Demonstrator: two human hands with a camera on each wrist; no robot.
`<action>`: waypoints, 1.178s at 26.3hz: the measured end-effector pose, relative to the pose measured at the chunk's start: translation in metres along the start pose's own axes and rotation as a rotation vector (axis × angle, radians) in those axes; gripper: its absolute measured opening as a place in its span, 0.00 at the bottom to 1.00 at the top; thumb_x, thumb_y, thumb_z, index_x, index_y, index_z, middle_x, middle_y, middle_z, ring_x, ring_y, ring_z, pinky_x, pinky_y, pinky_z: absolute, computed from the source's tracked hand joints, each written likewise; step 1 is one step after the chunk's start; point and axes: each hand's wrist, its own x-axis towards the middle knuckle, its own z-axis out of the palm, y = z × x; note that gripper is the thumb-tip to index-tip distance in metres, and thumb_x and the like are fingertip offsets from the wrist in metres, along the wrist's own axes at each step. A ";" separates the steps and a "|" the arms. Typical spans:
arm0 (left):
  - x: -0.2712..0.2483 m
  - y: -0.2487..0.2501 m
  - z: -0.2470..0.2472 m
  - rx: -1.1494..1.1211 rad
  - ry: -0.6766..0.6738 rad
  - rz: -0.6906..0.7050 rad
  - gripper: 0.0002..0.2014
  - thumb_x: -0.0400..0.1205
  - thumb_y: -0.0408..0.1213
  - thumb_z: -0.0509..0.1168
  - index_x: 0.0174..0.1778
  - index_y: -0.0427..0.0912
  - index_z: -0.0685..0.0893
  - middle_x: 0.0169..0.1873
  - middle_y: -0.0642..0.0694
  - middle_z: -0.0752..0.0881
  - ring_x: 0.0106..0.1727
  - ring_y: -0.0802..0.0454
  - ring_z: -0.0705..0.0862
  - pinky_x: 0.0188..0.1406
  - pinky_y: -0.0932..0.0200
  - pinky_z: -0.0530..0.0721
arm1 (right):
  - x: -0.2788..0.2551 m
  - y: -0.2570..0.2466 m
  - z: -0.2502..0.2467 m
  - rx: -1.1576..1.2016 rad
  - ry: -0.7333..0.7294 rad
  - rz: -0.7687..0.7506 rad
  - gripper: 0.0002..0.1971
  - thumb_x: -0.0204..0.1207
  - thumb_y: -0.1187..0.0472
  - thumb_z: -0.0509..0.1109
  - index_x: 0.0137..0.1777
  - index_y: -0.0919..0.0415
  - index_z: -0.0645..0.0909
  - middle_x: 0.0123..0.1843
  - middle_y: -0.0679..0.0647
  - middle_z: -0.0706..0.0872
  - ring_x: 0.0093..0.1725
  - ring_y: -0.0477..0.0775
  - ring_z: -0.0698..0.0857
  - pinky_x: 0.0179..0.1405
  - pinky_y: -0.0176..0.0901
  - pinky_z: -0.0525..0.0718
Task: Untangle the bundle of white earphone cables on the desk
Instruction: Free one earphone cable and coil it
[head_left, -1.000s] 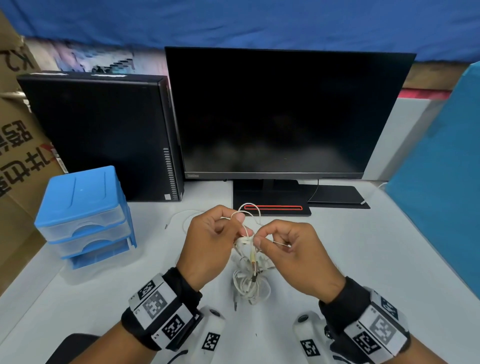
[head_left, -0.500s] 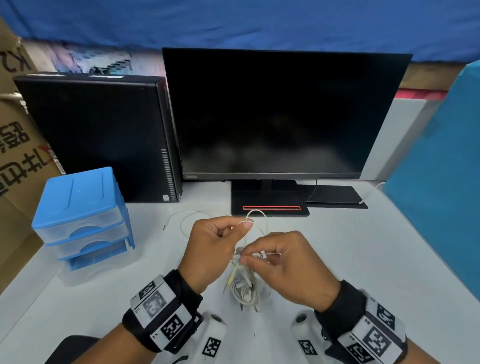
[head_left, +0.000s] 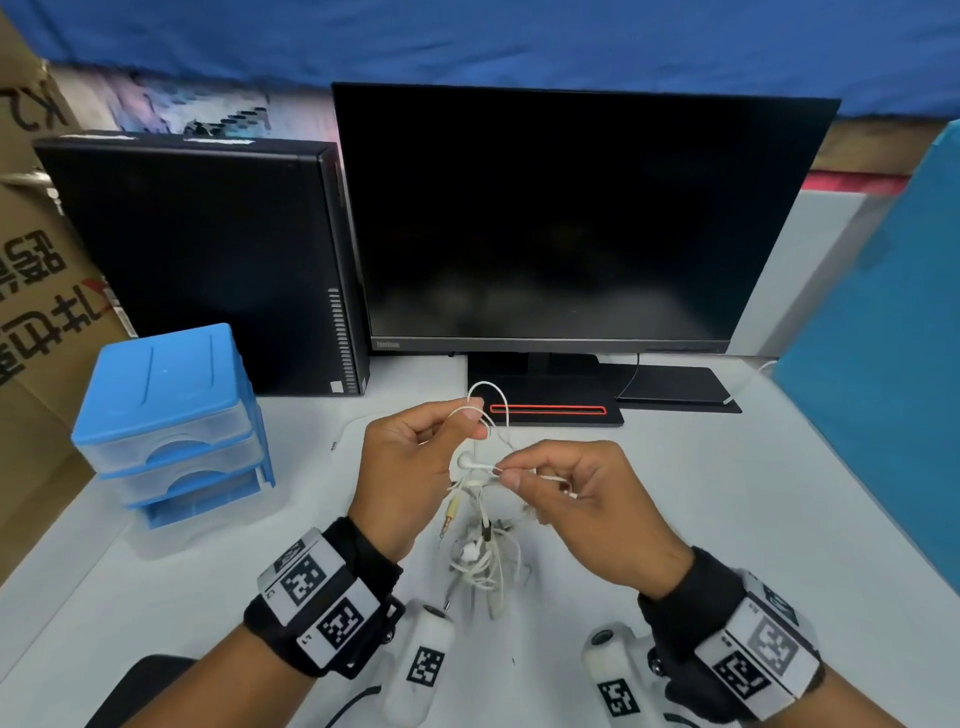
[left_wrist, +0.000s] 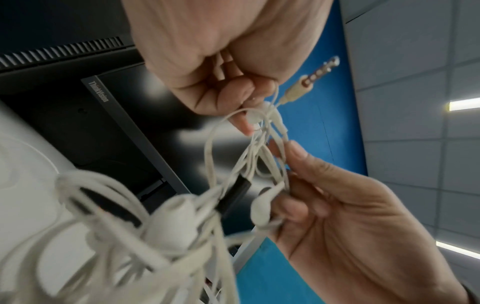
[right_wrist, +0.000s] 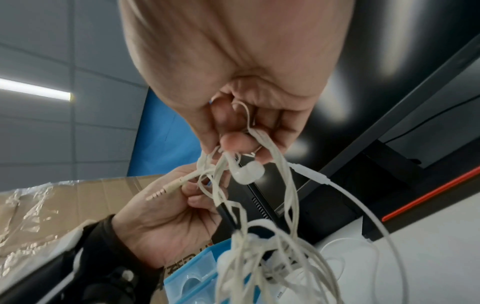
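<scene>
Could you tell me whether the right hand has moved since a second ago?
Yes. The right hand has shifted slightly left, toward the left hand, judged against the monitor stand's red stripe.

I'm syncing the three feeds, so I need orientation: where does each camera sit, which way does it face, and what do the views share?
Head: on the person's head, looking down at the desk; shows both hands, left hand, right hand.
Left wrist: looks along the left hand, up at the monitor.
Right wrist: looks along the right hand, up past the blue drawer box.
All share the cable bundle.
</scene>
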 end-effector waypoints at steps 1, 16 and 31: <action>-0.002 0.001 0.001 0.007 -0.016 0.000 0.06 0.82 0.31 0.68 0.47 0.39 0.92 0.39 0.42 0.92 0.20 0.66 0.78 0.20 0.74 0.73 | 0.001 0.001 -0.001 0.014 0.011 -0.035 0.05 0.79 0.65 0.74 0.47 0.58 0.92 0.39 0.45 0.92 0.36 0.47 0.86 0.40 0.39 0.83; -0.003 0.011 0.001 -0.020 -0.072 -0.057 0.06 0.82 0.37 0.69 0.47 0.47 0.92 0.32 0.46 0.90 0.18 0.60 0.69 0.17 0.67 0.66 | 0.003 -0.004 -0.007 0.041 -0.055 0.102 0.09 0.79 0.72 0.71 0.37 0.65 0.84 0.25 0.54 0.82 0.26 0.53 0.82 0.35 0.39 0.82; 0.034 0.091 0.012 0.358 -0.399 0.200 0.05 0.81 0.34 0.71 0.47 0.40 0.93 0.32 0.44 0.91 0.21 0.60 0.76 0.22 0.72 0.72 | 0.032 -0.040 -0.039 0.131 0.292 -0.159 0.15 0.72 0.58 0.78 0.56 0.62 0.83 0.51 0.56 0.90 0.54 0.50 0.88 0.56 0.43 0.85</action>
